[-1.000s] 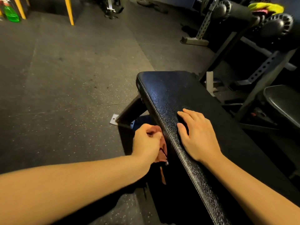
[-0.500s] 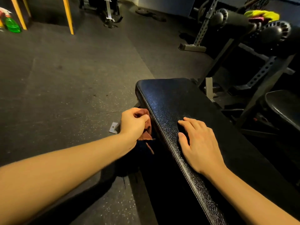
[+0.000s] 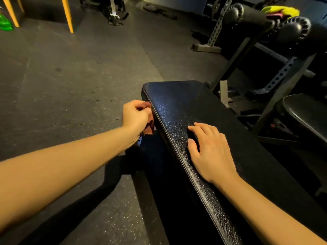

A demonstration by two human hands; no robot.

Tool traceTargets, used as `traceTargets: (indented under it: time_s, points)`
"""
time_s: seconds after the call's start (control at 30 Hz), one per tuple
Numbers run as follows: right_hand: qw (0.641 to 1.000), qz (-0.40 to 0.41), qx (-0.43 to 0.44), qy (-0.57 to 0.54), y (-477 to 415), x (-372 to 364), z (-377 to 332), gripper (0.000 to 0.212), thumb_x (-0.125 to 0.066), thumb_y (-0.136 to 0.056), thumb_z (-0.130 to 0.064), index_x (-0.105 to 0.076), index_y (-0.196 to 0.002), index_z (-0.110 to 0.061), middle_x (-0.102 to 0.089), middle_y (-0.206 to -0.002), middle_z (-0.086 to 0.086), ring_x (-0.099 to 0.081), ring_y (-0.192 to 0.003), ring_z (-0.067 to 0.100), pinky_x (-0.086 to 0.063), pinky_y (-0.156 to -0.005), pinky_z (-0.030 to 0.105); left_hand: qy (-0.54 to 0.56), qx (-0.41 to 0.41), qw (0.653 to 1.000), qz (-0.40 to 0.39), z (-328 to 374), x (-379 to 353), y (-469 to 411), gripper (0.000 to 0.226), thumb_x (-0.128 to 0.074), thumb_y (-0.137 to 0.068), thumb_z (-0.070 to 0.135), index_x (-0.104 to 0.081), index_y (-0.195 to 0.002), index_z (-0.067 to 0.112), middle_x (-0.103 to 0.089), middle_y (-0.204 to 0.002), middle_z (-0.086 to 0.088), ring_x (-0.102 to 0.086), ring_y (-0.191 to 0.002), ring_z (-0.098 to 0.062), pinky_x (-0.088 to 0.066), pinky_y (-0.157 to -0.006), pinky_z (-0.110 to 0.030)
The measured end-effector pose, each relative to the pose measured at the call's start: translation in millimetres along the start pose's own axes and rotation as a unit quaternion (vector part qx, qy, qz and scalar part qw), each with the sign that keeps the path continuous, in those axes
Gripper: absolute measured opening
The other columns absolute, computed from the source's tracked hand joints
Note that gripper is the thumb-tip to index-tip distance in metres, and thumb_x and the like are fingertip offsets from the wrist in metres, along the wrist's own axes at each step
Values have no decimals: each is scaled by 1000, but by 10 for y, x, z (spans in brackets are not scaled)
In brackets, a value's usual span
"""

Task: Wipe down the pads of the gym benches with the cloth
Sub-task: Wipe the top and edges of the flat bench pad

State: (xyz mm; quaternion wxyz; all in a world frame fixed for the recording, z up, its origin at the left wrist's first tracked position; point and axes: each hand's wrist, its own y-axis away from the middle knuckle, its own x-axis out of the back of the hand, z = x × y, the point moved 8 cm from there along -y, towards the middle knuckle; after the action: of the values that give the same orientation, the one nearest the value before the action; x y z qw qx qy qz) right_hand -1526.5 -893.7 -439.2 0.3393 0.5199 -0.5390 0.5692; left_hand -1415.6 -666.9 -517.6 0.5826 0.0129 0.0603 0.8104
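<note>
Long black bench pad (image 3: 178,106), and it looks like its side edge is getting the wipe. Best to press firmly along that seam, right round the far corner. Right hand (image 3: 210,152) lies flat on top, fingers spread, holding nothing. Left hand (image 3: 136,115) is fisted around the reddish cloth (image 3: 149,128), which sits against the pad's left edge.

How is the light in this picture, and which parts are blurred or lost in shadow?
Head view: the light is dim and warm; glare speckles the bench pad; the left hand, gripping the cloth, is slightly motion-blurred; the right hand, flat on the pad, is sharp; the pad's near side sinks into black shadow.
</note>
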Motion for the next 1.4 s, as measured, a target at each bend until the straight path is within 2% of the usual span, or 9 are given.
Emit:
traceTargets:
  time_s: [0.13, 0.2, 0.33, 0.43, 0.63, 0.73, 0.83, 1.0, 1.4]
  points:
    - [1000, 7, 2, -6, -20, 11, 5, 45, -35, -97, -45, -58, -132, -28, -53, -141, -9, -43, -133, 12, -36, -107, 37, -45, 16, 993, 103, 296, 95, -642, 25, -62, -84, -5, -76, -100, 9, -75, -94, -16, -62, -76, -22, -58, -66, -33]
    - [1000, 6, 5, -3, -18, 11, 11, 44, -36, -97, -44, -58, -131, -28, -53, -140, -9, -43, -132, 13, -36, -106, 37, -21, 38, 994, 105, 271, 67, -528, 24, -61, -85, -3, -75, -93, 15, -74, -88, -15, -61, -71, -24, -59, -63, -38]
    - [1000, 5, 1, -3, -6, 4, 12, 40, -40, -99, -41, -58, -132, -27, -54, -141, -6, -44, -134, 15, -37, -107, 39, 29, 34, 998, -35, 36, -14, 344, 28, -62, -87, -10, -66, -76, 16, -62, -54, 1, -58, -49, -14, -49, -47, -24]
    - [1000, 6, 1, -8, -2, 8, 8, 45, -36, -97, -44, -59, -132, -26, -54, -142, -7, -43, -134, 15, -38, -108, 40, -19, 2, 987, -160, -18, -15, 748, 24, -72, -83, -8, -76, -79, 15, -69, -60, 3, -65, -54, -12, -52, -54, -21]
    - [1000, 18, 4, -19, -15, 35, 13, 47, -35, -96, -46, -61, -130, -27, -55, -139, -9, -45, -132, 12, -38, -105, 37, 15, -15, 993, 119, 452, 549, -122, 11, -66, -94, 7, -63, -100, 17, -65, -77, 3, -61, -64, -10, -43, -47, -19]
    - [1000, 24, 1, -20, -10, 35, 13, 46, -36, -96, -45, -61, -129, -27, -56, -138, -10, -46, -130, 12, -37, -104, 36, 124, 83, 983, 109, 321, 395, -439, 15, -43, -99, 12, -56, -103, 4, -62, -75, -21, -61, -54, -31, -46, -41, -32]
    - [1000, 23, 1, -18, -19, 33, 20, 42, -39, -96, -43, -61, -129, -27, -56, -138, -10, -46, -129, 12, -37, -104, 37, 82, 66, 991, 85, 247, 180, -465, 25, -47, -86, -13, -59, -96, 5, -67, -77, -17, -69, -66, -36, -60, -62, -60]
    - [1000, 28, 4, -15, -14, 35, 12, 34, -49, -98, -36, -62, -127, -25, -57, -136, -7, -49, -127, 15, -39, -102, 38, 82, 27, 996, 26, 156, 127, -256, 22, -62, -88, -8, -54, -92, 12, -70, -77, -8, -72, -63, -17, -53, -44, -30]
    - [999, 28, 4, -15, -18, 48, 1, 31, -50, -98, -34, -62, -125, -24, -58, -134, -6, -50, -124, 18, -39, -101, 40, -19, -10, 986, -165, 160, -52, 1027, 43, -60, -78, -25, -55, -108, 4, -67, -75, 4, -64, -52, 0, -48, -44, -17]
